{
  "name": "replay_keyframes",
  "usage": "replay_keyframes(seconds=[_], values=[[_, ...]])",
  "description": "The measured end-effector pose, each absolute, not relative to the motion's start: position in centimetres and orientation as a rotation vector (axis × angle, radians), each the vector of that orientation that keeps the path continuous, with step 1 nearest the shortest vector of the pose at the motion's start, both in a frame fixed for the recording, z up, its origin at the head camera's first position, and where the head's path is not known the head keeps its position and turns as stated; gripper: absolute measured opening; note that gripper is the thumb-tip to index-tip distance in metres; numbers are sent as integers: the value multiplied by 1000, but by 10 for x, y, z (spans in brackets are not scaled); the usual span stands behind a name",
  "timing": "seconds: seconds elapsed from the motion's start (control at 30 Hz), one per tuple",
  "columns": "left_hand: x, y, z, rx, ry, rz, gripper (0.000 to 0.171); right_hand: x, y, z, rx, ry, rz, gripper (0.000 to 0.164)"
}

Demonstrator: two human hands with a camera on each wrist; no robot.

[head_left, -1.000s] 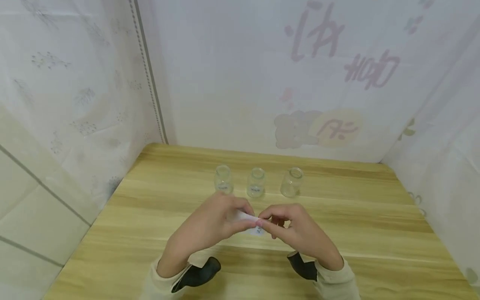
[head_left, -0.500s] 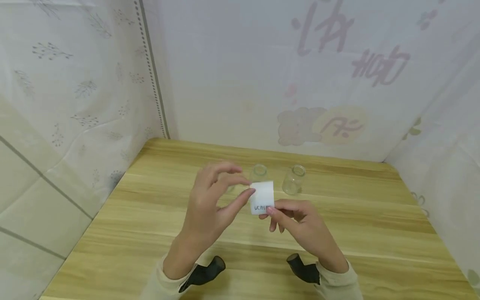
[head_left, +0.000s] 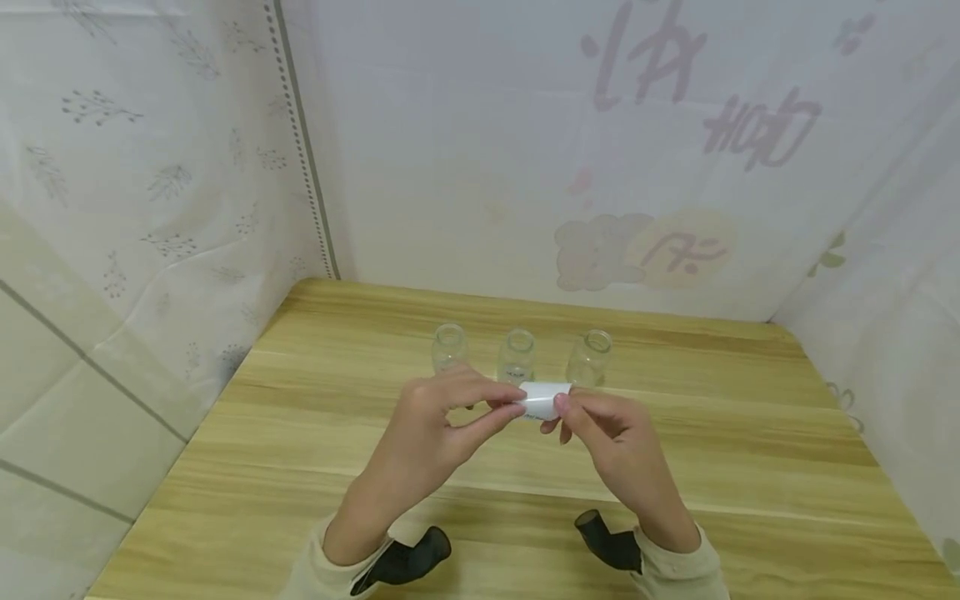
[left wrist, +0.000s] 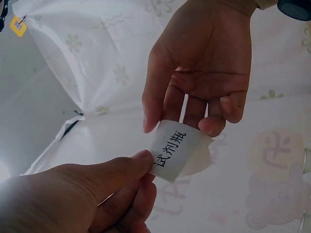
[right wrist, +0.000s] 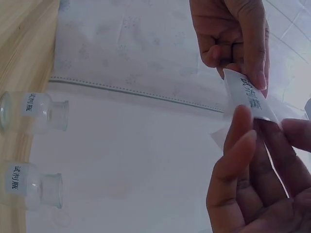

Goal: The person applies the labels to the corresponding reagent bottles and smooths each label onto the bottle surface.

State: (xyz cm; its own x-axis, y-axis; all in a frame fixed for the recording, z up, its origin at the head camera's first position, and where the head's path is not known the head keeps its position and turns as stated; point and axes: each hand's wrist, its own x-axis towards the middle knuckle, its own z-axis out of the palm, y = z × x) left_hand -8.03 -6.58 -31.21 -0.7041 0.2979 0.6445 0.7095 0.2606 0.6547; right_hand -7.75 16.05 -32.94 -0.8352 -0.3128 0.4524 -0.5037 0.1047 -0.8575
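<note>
- Looks like the white label has tipped over flatter since half a second ago, when it stood pretty much square to the head camera. The left hand has dropped lower too, so the left bottle is showing better now.
- That label's up in the air between both hands, bowed a bit. Left hand is pinching one end and the right hand is pinching the other.
- Biggest worry imo is the bend: push the two ends together and it could crease right across the print.
- Left wrist view shows a pale flap behind it. Might be backing paper, can't say for sure. If it is, a steep or jerky peel could curl the label or rip a corner.
- If there's bare glue, fingertips could stick to it, and letting go would drag it crooked or fold it onto itself.
- Middle bottle has dark print low down, but I can't make any out on the right bottle.
- All three stand upright on the table just past the hands. Glass tips easily, so a careless knuckle swinging forward might knock one over.
</note>
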Motion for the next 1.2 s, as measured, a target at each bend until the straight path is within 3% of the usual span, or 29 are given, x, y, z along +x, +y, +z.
replay_keyframes(seconds=[0.33,0.73,1.2], values=[[-81,-60,-316,-920,-2164,-1437,26,-79,163,-327,778,-1993,2049,17],[-82,-58,-316,-899,-2155,-1393,15,-78,163,-328,781,-1959,2085,18],[-78,-59,-312,-1010,-2090,-1328,18,-78,163,-323,605,-2049,2102,17]])
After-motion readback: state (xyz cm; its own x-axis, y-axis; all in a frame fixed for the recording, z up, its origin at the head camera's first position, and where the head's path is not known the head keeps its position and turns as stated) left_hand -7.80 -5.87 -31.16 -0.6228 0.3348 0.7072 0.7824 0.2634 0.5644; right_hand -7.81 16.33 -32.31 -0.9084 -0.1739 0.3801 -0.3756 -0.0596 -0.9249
